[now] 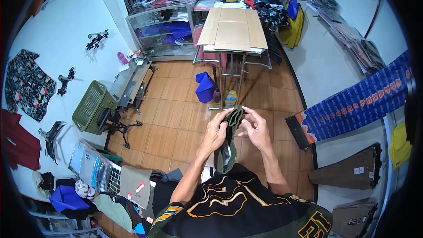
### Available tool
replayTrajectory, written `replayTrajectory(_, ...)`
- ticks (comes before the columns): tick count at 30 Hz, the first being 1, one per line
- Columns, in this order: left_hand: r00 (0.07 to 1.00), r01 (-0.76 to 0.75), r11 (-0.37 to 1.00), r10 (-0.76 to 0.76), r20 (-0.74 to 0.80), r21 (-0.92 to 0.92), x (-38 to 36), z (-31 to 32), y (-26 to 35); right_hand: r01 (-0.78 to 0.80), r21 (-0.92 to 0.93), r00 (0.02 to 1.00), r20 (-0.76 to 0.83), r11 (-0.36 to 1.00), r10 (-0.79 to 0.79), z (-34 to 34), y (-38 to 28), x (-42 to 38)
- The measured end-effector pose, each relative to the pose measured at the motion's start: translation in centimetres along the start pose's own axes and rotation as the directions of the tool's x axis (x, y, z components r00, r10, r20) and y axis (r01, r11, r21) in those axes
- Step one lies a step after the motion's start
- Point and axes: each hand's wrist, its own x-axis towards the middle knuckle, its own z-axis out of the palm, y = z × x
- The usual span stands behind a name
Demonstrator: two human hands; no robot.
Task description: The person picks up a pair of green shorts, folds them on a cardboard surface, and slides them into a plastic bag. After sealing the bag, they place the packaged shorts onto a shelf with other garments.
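A dark green fabric piece (228, 150) hangs in front of my body, its upper end bunched into an open fold between my hands. My left hand (217, 128) pinches the left side of that upper end, thumb against the cloth. On the other side, my right hand (255, 128) has its fingertips at the top right edge of the cloth, the thumb bent inward. A pale patch shows inside the lower part of the fabric, which reaches down to my dark shirt (238, 198).
A table with a cardboard top (233, 28) stands ahead, near a glass cabinet (165, 31). On the left are a green basket (93, 105) and stacked clothes (115, 211). A blue banner (357, 105) and hanging trousers (348, 169) line the right wall.
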Motion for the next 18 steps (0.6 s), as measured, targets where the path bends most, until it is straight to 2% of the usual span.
replayTrajectory(2,1.000,0.019,1.000,-0.019,0.013,-0.021,1.2,-1.0,-1.1,0.150,-0.130,0.988,0.047,0.980,-0.145,-0.4,1.3,2.5)
replayTrajectory(3,0.998,0.028,0.999,-0.026,0.059,-0.037,1.9,-1.5,-1.8,0.036,-0.212,0.999,0.003,0.977,-0.036,-0.5,1.0,3.3)
replayTrajectory(4,0.994,0.037,0.998,-0.031,0.105,-0.052,2.5,-2.1,-2.4,0.033,-0.206,0.999,0.006,0.978,-0.032,-0.3,0.6,4.0)
replayTrajectory(6,0.990,0.069,0.996,-0.061,0.127,-0.057,4.1,-3.1,-2.4,0.291,-0.481,0.952,0.059,0.827,-0.300,0.5,-0.7,5.7)
replayTrajectory(8,0.975,0.162,0.986,-0.155,0.157,-0.030,5.7,-3.9,-2.8,0.326,-0.460,0.942,0.084,0.826,-0.325,0.0,0.0,8.2)
replayTrajectory(10,0.976,0.151,0.988,-0.142,0.165,-0.043,7.4,-4.9,-5.3,0.479,-0.563,0.877,0.272,0.673,-0.396,-1.0,0.6,10.9)
replayTrajectory(12,0.931,0.287,0.954,-0.256,0.259,-0.090,9.4,-5.9,-6.5,0.469,-0.556,0.882,0.263,0.686,-0.390,-1.4,1.1,13.0)
replayTrajectory(14,0.919,0.300,0.948,-0.257,0.300,-0.109,11.2,-6.8,-8.3,0.340,-0.401,0.937,0.214,0.851,-0.274,-2.1,2.2,15.4)
replayTrajectory(15,0.916,0.285,0.957,-0.255,0.311,-0.055,12.0,-7.1,-7.6,0.392,-0.358,0.920,0.175,0.848,-0.351,-2.1,2.3,16.6)
replayTrajectory(16,0.912,0.267,0.964,-0.253,0.322,0.001,12.9,-7.5,-7.4,0.399,-0.355,0.917,0.176,0.845,-0.359,-2.4,2.2,17.7)
replayTrajectory(18,0.867,0.199,0.967,-0.251,0.430,0.162,14.8,-9.1,-7.8,0.282,-0.331,0.958,0.043,0.900,-0.284,-3.9,1.5,19.8)
